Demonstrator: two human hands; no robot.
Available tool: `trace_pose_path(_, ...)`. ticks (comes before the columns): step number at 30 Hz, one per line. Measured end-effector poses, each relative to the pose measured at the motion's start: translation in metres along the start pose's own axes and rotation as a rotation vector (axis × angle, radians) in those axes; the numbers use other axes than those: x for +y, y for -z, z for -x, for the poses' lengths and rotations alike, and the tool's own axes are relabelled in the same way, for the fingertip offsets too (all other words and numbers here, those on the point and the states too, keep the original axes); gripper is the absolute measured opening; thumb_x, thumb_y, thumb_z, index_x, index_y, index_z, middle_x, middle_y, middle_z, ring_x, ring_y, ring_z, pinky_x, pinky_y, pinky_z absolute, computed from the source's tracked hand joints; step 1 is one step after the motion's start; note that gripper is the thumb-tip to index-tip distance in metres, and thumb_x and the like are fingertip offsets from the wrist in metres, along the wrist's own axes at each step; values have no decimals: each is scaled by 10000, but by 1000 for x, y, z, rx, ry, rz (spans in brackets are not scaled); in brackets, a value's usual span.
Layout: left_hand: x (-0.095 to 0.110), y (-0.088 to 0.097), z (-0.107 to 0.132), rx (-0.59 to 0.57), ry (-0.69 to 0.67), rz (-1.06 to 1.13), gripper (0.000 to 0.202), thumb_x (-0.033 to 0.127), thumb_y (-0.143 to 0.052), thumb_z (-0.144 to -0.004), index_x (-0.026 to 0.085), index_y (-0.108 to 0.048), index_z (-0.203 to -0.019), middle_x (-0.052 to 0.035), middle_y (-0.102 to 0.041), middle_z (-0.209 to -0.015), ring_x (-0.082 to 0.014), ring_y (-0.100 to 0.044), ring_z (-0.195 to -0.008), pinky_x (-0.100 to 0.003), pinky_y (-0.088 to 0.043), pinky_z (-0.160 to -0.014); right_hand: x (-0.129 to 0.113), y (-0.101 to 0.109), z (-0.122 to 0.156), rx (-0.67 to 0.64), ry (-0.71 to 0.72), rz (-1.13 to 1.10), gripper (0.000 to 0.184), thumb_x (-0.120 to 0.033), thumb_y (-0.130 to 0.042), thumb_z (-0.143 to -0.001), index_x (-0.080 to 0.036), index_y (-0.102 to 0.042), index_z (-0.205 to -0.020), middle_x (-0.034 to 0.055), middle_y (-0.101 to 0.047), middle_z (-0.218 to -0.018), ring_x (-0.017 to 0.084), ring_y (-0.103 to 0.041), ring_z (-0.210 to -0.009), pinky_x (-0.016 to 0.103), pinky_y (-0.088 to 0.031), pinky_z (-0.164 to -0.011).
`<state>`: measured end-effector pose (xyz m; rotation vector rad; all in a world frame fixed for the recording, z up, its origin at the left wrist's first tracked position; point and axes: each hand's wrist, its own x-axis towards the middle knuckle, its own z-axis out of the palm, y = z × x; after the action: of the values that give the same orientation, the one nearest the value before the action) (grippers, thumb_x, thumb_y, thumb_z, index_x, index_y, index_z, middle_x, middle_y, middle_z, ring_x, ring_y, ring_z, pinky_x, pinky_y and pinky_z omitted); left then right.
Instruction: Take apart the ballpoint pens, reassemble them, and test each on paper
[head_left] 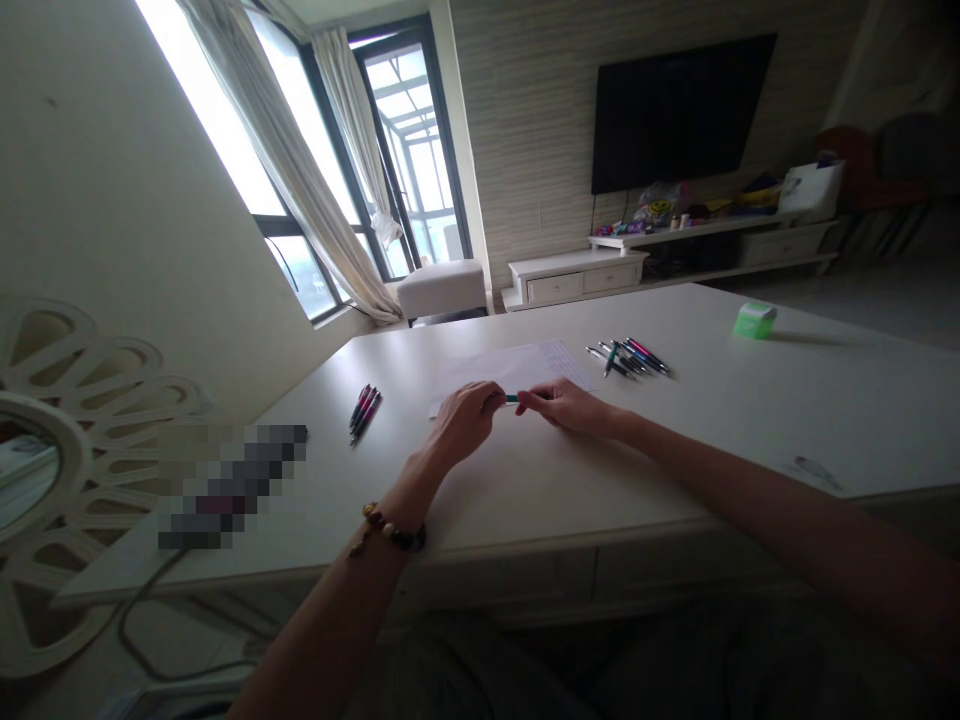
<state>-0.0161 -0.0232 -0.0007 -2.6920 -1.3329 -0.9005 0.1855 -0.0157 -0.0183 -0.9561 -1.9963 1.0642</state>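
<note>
Between my two hands, just above the near side of the white paper [491,368], is a slim green pen [512,398]; only its short middle part shows. The fingers of my left hand [471,412] are closed round one end. My right hand [564,405] pinches the other end, and the fingers hide the tips. A row of several pens [366,410] lies left of the paper. To its right rests a loose pile of several pens [628,358], with a teal one across the others.
A green and white box [755,320] stands at the right on the white table [720,420]. A blurred-out dark item [240,485] with a cable lies at the left edge, near an ornate white mirror frame [79,430]. A small clear object [814,470] lies near the right front edge.
</note>
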Motion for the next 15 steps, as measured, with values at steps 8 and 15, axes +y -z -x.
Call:
trace_pose_path(8,12,1,3,25,-66,-102,227,262,-426,-900,225,-650,-889,-43,-651,-822,-168,-552,-768,-264,-372,-655,-2,3,3,-132,-35,-302,414,-546,-559,-790,-137,-568,-733,-98,-268,-435,53,-204,-385,227,-134,-406)
trace_pose_path(15,7,2,5,-87,55,-60,204,193,-458,-823,213,-636,-726,13,-595,-605,-139,-508,-582,-247,-302,-558,-8,-10,8,98,187,152,336,-456,-555,-815,-147,-678,-767,21,-564,-604,115,-422,-528,253,-302,-519)
